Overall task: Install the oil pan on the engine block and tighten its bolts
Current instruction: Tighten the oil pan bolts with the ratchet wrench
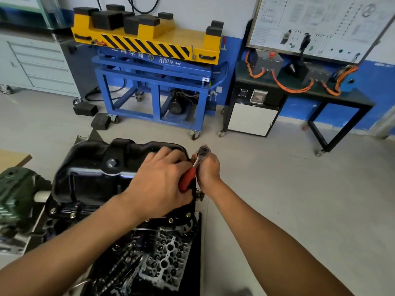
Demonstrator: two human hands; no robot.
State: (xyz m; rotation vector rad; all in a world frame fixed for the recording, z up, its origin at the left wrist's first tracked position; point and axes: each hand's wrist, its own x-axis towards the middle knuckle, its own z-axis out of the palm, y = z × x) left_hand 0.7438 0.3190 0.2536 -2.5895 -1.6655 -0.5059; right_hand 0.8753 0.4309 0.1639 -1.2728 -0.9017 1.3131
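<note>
Tightening stage: oil pan seated on engine block beneath the left hand, apparently gripping the ratchet handle, right hand fingers curled round its neck; next needs a square, steady swing.

Automotive workshop, by every sign. Against the blue-and-white wall, a blue wheeled lift table with a yellow, hazard-striped top and black rubber blocks on it. Left of it, a grey drawer cabinet on castors. To the right, a black worktop strung with orange cables beneath a wiring-diagram board. Bare grey floor. Up close, a black oil pan, a ratchet with a red handle, and a bare cylinder head.
</note>
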